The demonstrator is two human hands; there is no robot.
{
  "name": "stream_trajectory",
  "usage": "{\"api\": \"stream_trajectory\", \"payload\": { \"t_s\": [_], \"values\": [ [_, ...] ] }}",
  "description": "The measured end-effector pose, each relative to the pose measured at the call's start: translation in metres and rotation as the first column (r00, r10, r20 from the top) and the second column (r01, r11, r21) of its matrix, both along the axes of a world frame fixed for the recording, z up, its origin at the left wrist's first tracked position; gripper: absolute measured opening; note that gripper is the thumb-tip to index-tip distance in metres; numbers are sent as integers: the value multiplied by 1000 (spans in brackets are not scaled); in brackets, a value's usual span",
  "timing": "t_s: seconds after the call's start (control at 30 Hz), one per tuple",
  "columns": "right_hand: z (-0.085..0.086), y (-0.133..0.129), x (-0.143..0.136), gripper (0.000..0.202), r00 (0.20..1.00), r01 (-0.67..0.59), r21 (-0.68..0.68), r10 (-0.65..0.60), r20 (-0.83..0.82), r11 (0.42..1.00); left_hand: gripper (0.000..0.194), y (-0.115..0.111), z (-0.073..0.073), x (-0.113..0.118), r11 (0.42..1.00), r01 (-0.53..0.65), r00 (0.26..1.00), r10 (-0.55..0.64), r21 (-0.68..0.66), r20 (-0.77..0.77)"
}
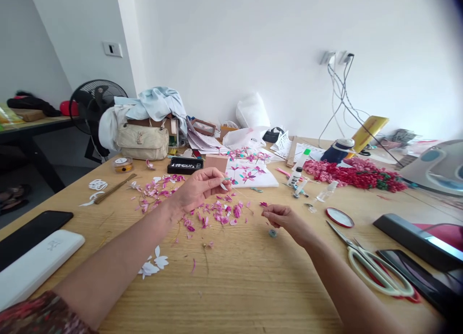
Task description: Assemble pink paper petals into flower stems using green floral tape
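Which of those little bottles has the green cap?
The pale bottle beyond the right hand, just behind the black-capped bottle; its green cap sets it apart.

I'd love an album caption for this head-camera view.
Left hand pinches a small pale piece, right hand a magenta one, over a wooden table scattered with pink petal-like pieces.

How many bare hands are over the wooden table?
2: the left hand above scattered pink petals, pinching a pale piece; the right hand, farther right, pinching a magenta piece. None seem hidden.
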State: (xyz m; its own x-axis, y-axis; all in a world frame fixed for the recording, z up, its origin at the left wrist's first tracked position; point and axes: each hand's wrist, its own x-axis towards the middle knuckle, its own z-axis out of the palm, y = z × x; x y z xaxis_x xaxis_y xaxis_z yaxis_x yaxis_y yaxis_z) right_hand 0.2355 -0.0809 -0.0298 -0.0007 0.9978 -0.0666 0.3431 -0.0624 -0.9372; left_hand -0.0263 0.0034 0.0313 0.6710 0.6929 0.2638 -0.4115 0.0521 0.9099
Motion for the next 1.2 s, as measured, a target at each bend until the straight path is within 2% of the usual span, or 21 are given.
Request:
{"api": "stream_trajectory", "payload": {
  "t_s": [0.13,0.27,0.5,0.63,0.8,0.97,1.2],
  "values": [
    [-9,-5,5,29,997,-18,20,16,78,1000,7,2,12,-7,998,-52,994,57,-46,98],
    [-14,-8,8,29,980,-12,23,7,197,1000,3,8,23,-16,981,-170,966,184,-90,180],
    [-26,-14,22,23,963,-38,28,29,267,999,24,13,45,-33,919,-362,874,393,-155,285],
    [-31,-17,33,22,957,-31,50,16,289,998,29,14,61,-46,919,-345,831,393,-189,394],
    [-37,-20,49,22,947,-16,58,-4,320,998,26,25,73,-64,872,-409,700,489,-270,520],
    [-41,-25,62,21,934,-14,72,-13,357,997,22,34,78,-80,852,-456,652,517,-258,555],
    [-35,-33,75,23,898,-58,140,-10,439,988,20,40,88,-101,776,-561,554,611,-288,565]
  ]
}}
